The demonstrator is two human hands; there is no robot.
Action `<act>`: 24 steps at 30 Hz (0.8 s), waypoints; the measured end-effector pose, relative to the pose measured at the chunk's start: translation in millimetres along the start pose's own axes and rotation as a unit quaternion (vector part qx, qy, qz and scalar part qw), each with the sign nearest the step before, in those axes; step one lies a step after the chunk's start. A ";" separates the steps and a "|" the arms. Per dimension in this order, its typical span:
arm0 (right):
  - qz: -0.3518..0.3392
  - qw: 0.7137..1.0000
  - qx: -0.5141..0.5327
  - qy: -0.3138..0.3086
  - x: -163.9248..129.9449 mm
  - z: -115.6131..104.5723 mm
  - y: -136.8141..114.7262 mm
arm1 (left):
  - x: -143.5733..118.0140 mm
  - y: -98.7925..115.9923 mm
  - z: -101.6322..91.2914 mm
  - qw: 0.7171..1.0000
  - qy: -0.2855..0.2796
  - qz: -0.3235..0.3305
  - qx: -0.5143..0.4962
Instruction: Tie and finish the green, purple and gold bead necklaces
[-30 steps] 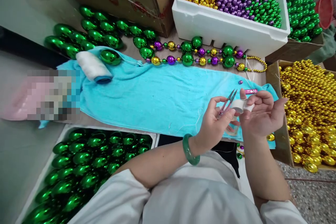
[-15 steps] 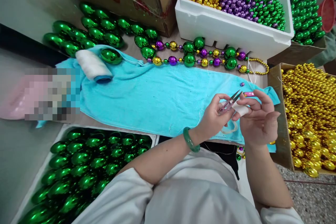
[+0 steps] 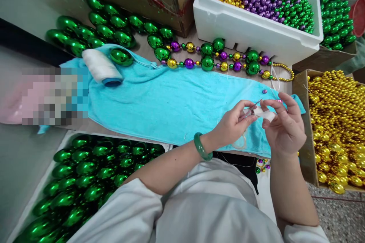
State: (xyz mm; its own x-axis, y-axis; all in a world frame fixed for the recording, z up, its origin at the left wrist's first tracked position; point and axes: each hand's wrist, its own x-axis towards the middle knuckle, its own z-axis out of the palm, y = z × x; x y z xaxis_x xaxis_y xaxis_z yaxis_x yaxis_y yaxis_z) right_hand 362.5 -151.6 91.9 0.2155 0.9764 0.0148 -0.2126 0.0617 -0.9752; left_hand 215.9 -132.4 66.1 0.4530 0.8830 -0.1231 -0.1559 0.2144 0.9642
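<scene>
Two hands [image 3: 234,125] [image 3: 285,131] — one snips [image 3: 251,108]

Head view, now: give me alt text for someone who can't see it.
Over a turquoise towel, the left hand holds small thread snips against white tape on a finger of the right hand. A strand of green, purple and gold beads lies beyond, below a white foam box; a tray of green baubles sits near left.
</scene>
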 end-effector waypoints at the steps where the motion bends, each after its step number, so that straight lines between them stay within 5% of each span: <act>1: 0.007 1.000 0.001 -0.009 1.1 -0.8 0.0 | 1.3 -0.2 -0.3 1.000 0.003 -0.012 -0.017; 6: 0.037 0.999 0.000 -0.039 2.1 -7.0 0.3 | 6.0 -8.2 -3.1 0.998 0.041 -0.023 -0.052; 12: 0.055 0.996 0.024 -0.071 6.4 -15.2 6.0 | 8.9 -13.9 -9.4 0.999 0.024 -0.043 -0.022; 18: 0.054 0.993 0.050 -0.092 12.5 -17.0 3.4 | 9.8 -0.4 -33.7 0.979 0.080 0.082 0.167; 24: 0.072 0.993 0.033 -0.092 15.1 -21.1 1.2 | 5.2 20.2 -52.0 0.940 0.022 0.128 0.315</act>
State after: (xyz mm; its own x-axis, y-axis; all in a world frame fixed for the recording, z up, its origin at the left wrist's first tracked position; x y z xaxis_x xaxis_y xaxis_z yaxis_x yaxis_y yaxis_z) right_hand 385.6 -141.2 86.3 0.0022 0.9970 -0.0771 -0.2918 -0.0731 -0.9537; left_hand 169.5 -101.7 72.8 0.4328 0.8913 0.1349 0.3024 -0.2845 0.9098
